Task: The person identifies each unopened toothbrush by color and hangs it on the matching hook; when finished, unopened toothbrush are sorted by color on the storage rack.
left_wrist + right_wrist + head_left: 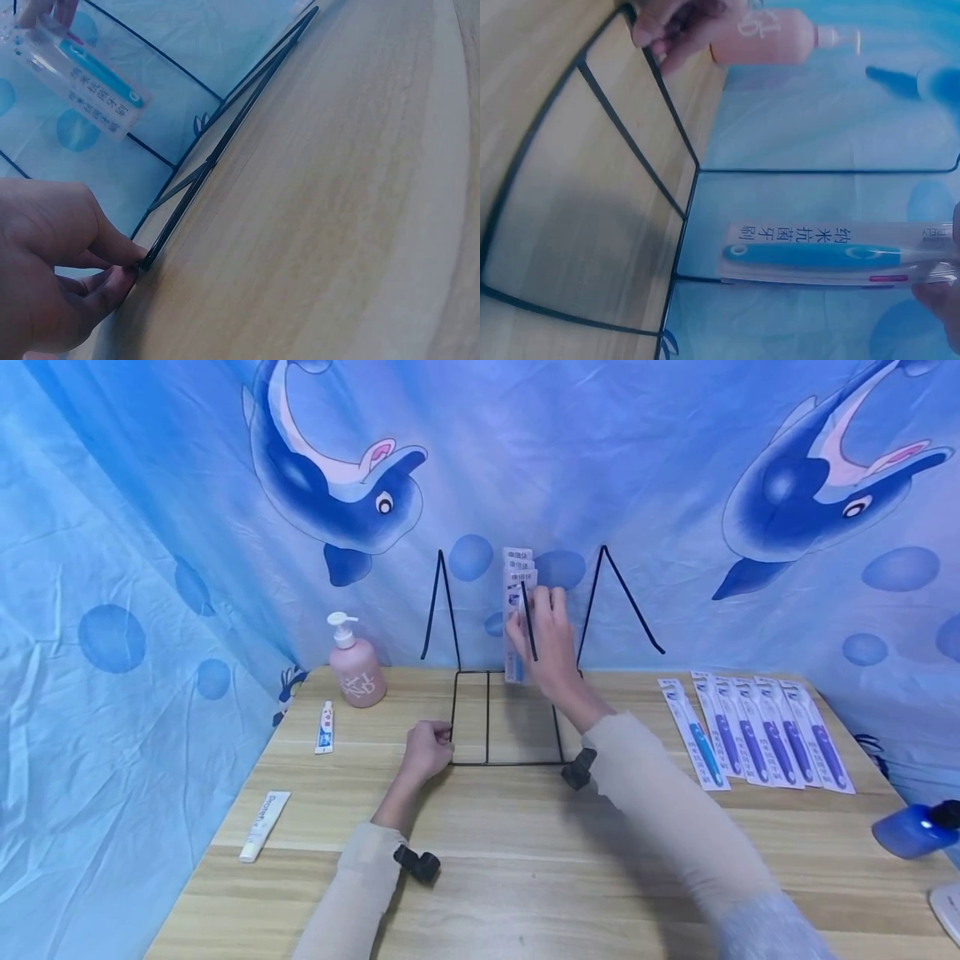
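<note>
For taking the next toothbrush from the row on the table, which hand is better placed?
The right hand, I think, once it releases its toothbrush: it is nearer the row, which lies on that side. The left hand is farther away, pinching the rack.

- My right hand (940, 301) grips a packaged blue toothbrush (817, 256).
- My left hand (681, 26) holds the black wire rack (817, 172).
- A pink bottle (769, 39) shows behind that hand.

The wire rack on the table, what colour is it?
Black; the wire rack shows best in the head view.
</note>
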Demonstrator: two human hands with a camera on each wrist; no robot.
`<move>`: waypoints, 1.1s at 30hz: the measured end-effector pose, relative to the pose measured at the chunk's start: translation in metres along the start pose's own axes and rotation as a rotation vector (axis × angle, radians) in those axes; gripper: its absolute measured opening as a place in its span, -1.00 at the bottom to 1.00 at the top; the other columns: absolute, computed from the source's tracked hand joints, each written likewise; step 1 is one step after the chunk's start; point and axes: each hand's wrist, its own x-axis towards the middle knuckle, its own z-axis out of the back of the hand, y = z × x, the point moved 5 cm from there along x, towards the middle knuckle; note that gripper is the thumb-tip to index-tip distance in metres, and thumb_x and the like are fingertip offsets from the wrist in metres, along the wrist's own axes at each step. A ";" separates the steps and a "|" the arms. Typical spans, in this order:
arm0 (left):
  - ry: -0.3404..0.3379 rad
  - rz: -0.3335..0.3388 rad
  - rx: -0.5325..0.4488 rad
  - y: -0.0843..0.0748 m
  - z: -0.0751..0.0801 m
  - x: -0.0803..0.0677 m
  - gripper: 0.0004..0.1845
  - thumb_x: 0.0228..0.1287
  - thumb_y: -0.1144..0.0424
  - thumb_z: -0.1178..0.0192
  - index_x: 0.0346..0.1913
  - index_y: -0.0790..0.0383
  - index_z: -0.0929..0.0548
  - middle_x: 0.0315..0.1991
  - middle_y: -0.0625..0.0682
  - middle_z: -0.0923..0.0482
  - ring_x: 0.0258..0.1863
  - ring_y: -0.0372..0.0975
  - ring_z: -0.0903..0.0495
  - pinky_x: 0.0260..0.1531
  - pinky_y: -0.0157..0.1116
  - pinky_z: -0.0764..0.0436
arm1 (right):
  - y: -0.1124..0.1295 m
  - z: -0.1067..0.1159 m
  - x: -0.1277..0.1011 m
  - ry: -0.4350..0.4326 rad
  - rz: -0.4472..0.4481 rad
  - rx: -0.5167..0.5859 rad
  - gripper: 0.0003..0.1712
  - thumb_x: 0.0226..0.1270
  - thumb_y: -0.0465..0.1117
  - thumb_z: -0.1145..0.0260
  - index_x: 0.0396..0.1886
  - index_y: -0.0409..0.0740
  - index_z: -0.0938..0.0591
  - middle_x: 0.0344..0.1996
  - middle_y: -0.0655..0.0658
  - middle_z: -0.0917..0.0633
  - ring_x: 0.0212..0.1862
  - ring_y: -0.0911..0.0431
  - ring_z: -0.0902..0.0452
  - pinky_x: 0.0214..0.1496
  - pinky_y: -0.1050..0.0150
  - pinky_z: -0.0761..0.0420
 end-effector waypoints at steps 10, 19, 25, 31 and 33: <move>0.014 0.021 -0.006 -0.002 -0.003 -0.001 -0.56 0.03 0.61 -0.20 0.07 0.52 -0.63 -0.27 0.17 -0.62 -0.26 -0.11 -0.60 -0.11 -0.20 -0.67 | -0.014 -0.012 0.016 0.010 -0.063 -0.035 -0.82 0.37 -0.27 -0.19 -0.13 -0.26 -0.44 -0.19 -0.20 -0.39 -0.36 0.02 -0.41 -0.43 0.27 -0.52; 0.018 0.029 -0.001 -0.002 -0.005 0.000 -0.55 0.03 0.61 -0.19 0.08 0.51 -0.62 -0.26 0.18 -0.62 -0.26 -0.10 -0.61 -0.12 -0.20 -0.67 | -0.019 -0.015 0.021 0.027 -0.068 -0.031 -0.78 0.36 -0.26 -0.18 -0.09 -0.28 -0.45 -0.17 -0.23 -0.42 -0.31 -0.01 -0.45 -0.38 0.23 -0.56; 0.012 0.028 0.013 -0.002 -0.005 0.001 -0.55 0.03 0.60 -0.20 0.07 0.50 -0.63 -0.28 0.16 -0.62 -0.27 -0.10 -0.61 -0.12 -0.20 -0.68 | -0.023 -0.013 0.019 0.029 -0.053 -0.061 -0.77 0.38 -0.22 -0.22 -0.11 -0.28 -0.47 -0.19 -0.22 -0.46 -0.27 -0.03 -0.47 -0.32 0.21 -0.58; 0.010 0.020 0.013 -0.001 -0.004 0.002 -0.55 0.01 0.61 -0.19 0.07 0.51 -0.63 -0.28 0.16 -0.62 -0.27 -0.10 -0.61 -0.13 -0.20 -0.68 | -0.032 -0.013 0.010 0.052 -0.008 -0.125 -0.71 0.35 -0.15 -0.31 -0.14 -0.31 -0.53 -0.24 -0.24 -0.52 -0.33 -0.06 -0.45 -0.37 0.12 -0.57; 0.009 0.020 0.011 0.000 -0.003 0.002 -0.54 0.01 0.61 -0.19 0.07 0.52 -0.63 -0.28 0.16 -0.61 -0.28 -0.10 -0.61 -0.14 -0.20 -0.68 | -0.039 -0.013 0.004 0.079 -0.010 -0.158 -0.66 0.32 -0.11 -0.36 -0.13 -0.29 -0.55 -0.23 -0.23 -0.53 -0.35 -0.06 -0.46 -0.39 0.11 -0.56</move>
